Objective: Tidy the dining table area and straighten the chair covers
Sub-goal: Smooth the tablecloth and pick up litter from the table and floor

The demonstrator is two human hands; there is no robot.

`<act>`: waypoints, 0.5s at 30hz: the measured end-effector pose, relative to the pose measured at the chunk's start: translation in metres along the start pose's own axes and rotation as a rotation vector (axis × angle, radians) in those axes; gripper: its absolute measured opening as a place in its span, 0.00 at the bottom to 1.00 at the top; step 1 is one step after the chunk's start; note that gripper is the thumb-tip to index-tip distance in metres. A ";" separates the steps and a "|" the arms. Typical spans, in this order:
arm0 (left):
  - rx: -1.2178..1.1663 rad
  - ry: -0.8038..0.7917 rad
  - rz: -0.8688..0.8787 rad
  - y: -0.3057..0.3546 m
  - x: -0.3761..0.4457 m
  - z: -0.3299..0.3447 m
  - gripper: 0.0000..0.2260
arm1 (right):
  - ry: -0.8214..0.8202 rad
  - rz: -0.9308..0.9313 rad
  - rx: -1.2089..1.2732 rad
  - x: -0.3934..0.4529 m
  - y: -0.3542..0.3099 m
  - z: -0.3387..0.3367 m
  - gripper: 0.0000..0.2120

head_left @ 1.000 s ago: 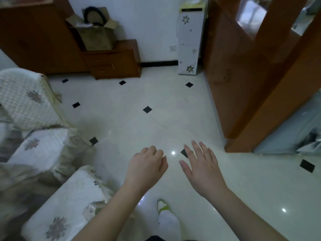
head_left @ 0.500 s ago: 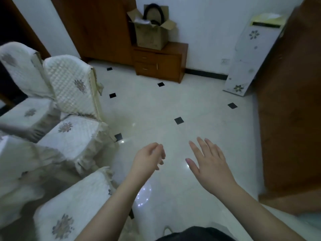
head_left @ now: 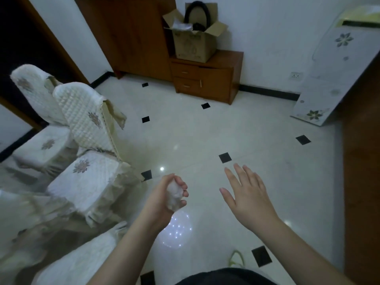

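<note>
- Head view looked down on a pale tiled floor (head_left: pixel 185 130) with covered chairs along the left.
- Left hand (head_left: pixel 164 198) had its fingers curled round a small white wad (head_left: pixel 174 195), likely crumpled tissue, held over the floor just right of the chairs.
- Right hand (head_left: pixel 245 194) was held flat, fingers straight and slightly spread, holding nothing and touching nothing.
- Nearest chair cover (head_left: pixel 82 182) lay on its seat with the skirt rumpled; the backrest cover (head_left: pixel 82 114) behind it had a loose flap (head_left: pixel 118 115) hanging off its right edge.
- Dining table itself was not in view.
- Step in hand, as I judged it: clearing litter, with the wad picked up but not yet thrown away.
- Next move likely called for a bin, and none showed; only a cardboard box (head_left: pixel 193 42) on a low cabinet (head_left: pixel 205 79) by the far wall.
- After that, the free right hand could tug the flap and skirt straight.
</note>
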State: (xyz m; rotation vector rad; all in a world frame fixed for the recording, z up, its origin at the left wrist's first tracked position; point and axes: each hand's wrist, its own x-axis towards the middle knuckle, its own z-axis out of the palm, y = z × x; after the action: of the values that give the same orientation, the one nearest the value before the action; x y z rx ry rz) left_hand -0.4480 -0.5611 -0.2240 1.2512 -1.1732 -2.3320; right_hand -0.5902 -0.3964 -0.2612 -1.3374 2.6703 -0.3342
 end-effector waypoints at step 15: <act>-0.411 0.160 0.153 0.133 0.142 -0.042 0.11 | -0.086 -0.289 -0.055 0.241 -0.048 0.007 0.27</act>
State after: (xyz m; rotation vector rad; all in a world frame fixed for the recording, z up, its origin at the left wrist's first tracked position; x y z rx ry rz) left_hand -0.5201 -0.7467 -0.2206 1.1285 -0.6673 -2.1676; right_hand -0.6954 -0.6189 -0.2611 -1.7169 2.4340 -0.2286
